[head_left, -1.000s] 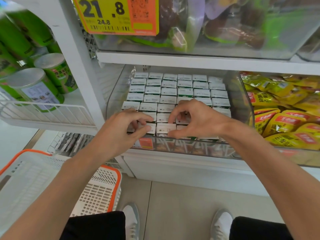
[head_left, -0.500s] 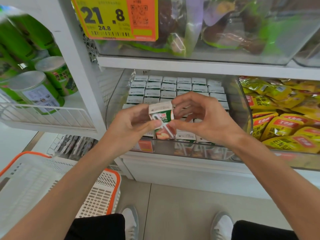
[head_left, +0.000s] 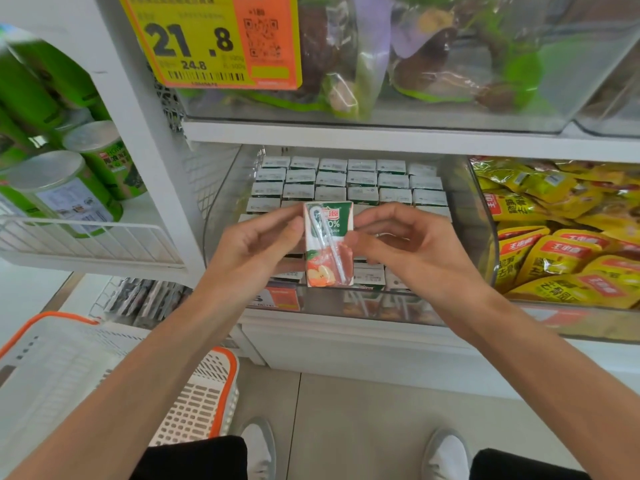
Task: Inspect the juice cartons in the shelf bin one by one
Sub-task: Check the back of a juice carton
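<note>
head view: my hands cover the middle and front rows of the clear shelf bin (head_left: 221, 216), so i cannot see the slot this juice carton (head_left: 332, 223) came from. only the grey tops of the other cartons (head_left: 360, 178) show, packed in rows toward the back. the held carton's back and sides are out of sight, and its brand print is partly under the wrapped straw (head_left: 337, 268) that runs slantwise down the front; i can read "0%" and "juice" and little more. the small label (head_left: 284, 299) on the bin's front is blurred. the bags in the upper bin (head_left: 519, 123) are smeared behind its plastic, and the green cans (head_left: 69, 199) are cut off at the left edge.

my left hand (head_left: 256, 247) pinches the carton's left edge and my right hand (head_left: 415, 251) pinches its right edge, thumb on the front. the carton stands upright in the air, in front of the bin.

a second ago both hands were down among the front rows. half a second ago the carton was lower and tipped, top toward me; now its front faces me squarely.
</note>
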Demonstrator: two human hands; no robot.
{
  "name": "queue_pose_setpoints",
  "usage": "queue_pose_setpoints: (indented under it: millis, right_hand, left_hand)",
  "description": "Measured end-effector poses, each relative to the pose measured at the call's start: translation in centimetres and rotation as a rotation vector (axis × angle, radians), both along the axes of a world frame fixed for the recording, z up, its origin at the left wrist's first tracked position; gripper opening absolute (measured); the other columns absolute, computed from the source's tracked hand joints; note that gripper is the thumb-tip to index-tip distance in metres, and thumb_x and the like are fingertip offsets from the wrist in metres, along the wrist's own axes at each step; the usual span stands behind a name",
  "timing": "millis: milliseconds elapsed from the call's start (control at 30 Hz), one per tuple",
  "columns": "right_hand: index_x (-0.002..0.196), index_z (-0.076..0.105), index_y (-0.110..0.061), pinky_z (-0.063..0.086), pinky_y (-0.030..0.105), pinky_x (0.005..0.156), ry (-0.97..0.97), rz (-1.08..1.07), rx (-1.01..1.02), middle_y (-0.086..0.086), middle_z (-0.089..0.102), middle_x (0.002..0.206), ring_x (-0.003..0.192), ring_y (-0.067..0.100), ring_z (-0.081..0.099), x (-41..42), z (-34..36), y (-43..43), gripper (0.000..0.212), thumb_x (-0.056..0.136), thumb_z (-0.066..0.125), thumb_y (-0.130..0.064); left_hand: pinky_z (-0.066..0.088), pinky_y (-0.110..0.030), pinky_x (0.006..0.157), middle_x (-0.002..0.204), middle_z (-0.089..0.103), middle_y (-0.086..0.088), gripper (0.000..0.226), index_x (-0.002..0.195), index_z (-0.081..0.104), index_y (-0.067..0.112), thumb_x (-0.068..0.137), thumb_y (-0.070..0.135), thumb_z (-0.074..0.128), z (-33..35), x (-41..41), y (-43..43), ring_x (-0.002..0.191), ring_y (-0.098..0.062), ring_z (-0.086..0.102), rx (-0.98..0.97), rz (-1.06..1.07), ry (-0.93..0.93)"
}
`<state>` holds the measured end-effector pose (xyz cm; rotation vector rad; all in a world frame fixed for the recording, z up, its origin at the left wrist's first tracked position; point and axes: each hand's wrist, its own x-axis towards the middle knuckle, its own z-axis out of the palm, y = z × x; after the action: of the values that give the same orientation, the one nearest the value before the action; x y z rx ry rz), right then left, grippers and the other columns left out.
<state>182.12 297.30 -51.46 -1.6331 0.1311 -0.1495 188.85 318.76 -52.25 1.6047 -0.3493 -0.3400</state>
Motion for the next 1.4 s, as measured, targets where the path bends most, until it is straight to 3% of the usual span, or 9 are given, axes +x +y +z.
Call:
queue_pose_setpoints:
  millis: [233, 400, 600, 700, 800, 900, 1067, 1233, 1400]
  right_hand:
    - [0.097, 0.079, -0.023, 0.055, 0.013, 0.075, 0.023, -0.012, 0.031, -0.004, 0.081, 0.098, 0.091, 0.007, 0.077, -0.2, -0.1, -0.3, 0.015, 0.085, 0.087, -0.023]
    - [0.104, 0.078, -0.017, 0.056, 0.017, 0.073, 0.049, -0.054, 0.120, 0.000, 0.082, 0.103, 0.090, 0.011, 0.078, -0.2, -0.1, 0.0, 0.015, 0.090, 0.082, -0.021]
    - [0.114, 0.073, -0.007, 0.063, 0.030, 0.088, 0.050, -0.049, 0.200, 0.008, 0.080, 0.110, 0.097, 0.022, 0.078, -0.2, -0.1, 0.9, 0.016, 0.100, 0.070, -0.014]
    - [0.111, 0.076, -0.015, 0.059, 0.034, 0.098, 0.085, -0.018, 0.167, 0.000, 0.080, 0.112, 0.102, 0.018, 0.078, -0.2, 0.1, 1.1, 0.020, 0.097, 0.074, -0.030]
    - [0.108, 0.075, -0.023, 0.058, 0.017, 0.083, 0.097, 0.019, 0.082, -0.001, 0.079, 0.110, 0.101, 0.010, 0.077, -0.4, 0.1, 1.4, 0.039, 0.078, 0.087, -0.045]
    - [0.114, 0.076, -0.025, 0.061, 0.021, 0.085, 0.096, 0.023, -0.012, -0.001, 0.077, 0.110, 0.101, 0.008, 0.076, -0.4, -0.3, 1.4, 0.040, 0.079, 0.091, -0.037]
    - [0.127, 0.071, -0.026, 0.061, 0.022, 0.093, 0.129, 0.046, 0.076, -0.009, 0.079, 0.113, 0.106, 0.008, 0.076, -0.3, -0.4, 0.9, 0.050, 0.081, 0.090, -0.031]
    - [0.117, 0.073, -0.017, 0.059, 0.019, 0.092, 0.120, 0.053, 0.108, -0.006, 0.080, 0.113, 0.107, 0.009, 0.077, -0.2, -0.6, 1.0, 0.040, 0.081, 0.090, -0.027]
    - [0.104, 0.077, -0.016, 0.061, 0.027, 0.091, 0.081, -0.012, 0.052, -0.003, 0.081, 0.107, 0.104, 0.014, 0.077, 0.0, -0.6, 1.3, 0.026, 0.085, 0.086, -0.031]
  left_hand:
    - [0.060, -0.020, 0.084, 0.122, 0.078, 0.007, 0.036, 0.135, 0.068, 0.028, 0.105, 0.011, 0.060, -0.1, 0.0, -0.1, 0.114, -0.012, 0.073, -0.024, -0.067, -0.003]
    - [0.057, -0.028, 0.100, 0.131, 0.074, 0.000, 0.045, 0.142, 0.063, 0.034, 0.097, 0.031, 0.067, 0.1, -0.1, -0.4, 0.123, -0.020, 0.070, -0.102, -0.101, 0.018]
    - [0.054, -0.036, 0.107, 0.133, 0.073, 0.002, 0.044, 0.142, 0.062, 0.036, 0.097, 0.039, 0.065, 0.0, -0.6, -0.8, 0.127, -0.017, 0.067, -0.152, -0.145, 0.097]
    - [0.059, -0.038, 0.100, 0.131, 0.074, -0.004, 0.041, 0.139, 0.066, 0.024, 0.102, 0.039, 0.060, 0.2, -0.7, -0.9, 0.124, -0.025, 0.070, -0.150, -0.182, 0.179]
    - [0.061, -0.040, 0.097, 0.126, 0.076, -0.007, 0.042, 0.138, 0.067, 0.020, 0.099, 0.034, 0.061, 0.3, -0.7, -0.8, 0.118, -0.027, 0.073, -0.123, -0.181, 0.180]
    - [0.062, -0.036, 0.093, 0.125, 0.076, -0.004, 0.047, 0.141, 0.062, 0.023, 0.096, 0.034, 0.066, 0.2, -0.8, -0.5, 0.115, -0.026, 0.074, -0.095, -0.192, 0.160]
    - [0.064, -0.037, 0.086, 0.124, 0.077, -0.007, 0.036, 0.137, 0.064, 0.024, 0.102, 0.029, 0.061, 0.1, -0.4, -0.1, 0.112, -0.030, 0.075, -0.151, -0.180, 0.216]
    - [0.064, -0.033, 0.084, 0.126, 0.076, -0.002, 0.033, 0.136, 0.064, 0.027, 0.105, 0.015, 0.060, -0.4, -0.2, 0.3, 0.114, -0.024, 0.075, -0.107, -0.172, 0.146]
    - [0.065, -0.036, 0.083, 0.128, 0.075, -0.003, 0.042, 0.137, 0.064, 0.024, 0.095, 0.023, 0.067, -0.4, -0.2, 0.2, 0.114, -0.024, 0.075, -0.122, -0.138, 0.134]
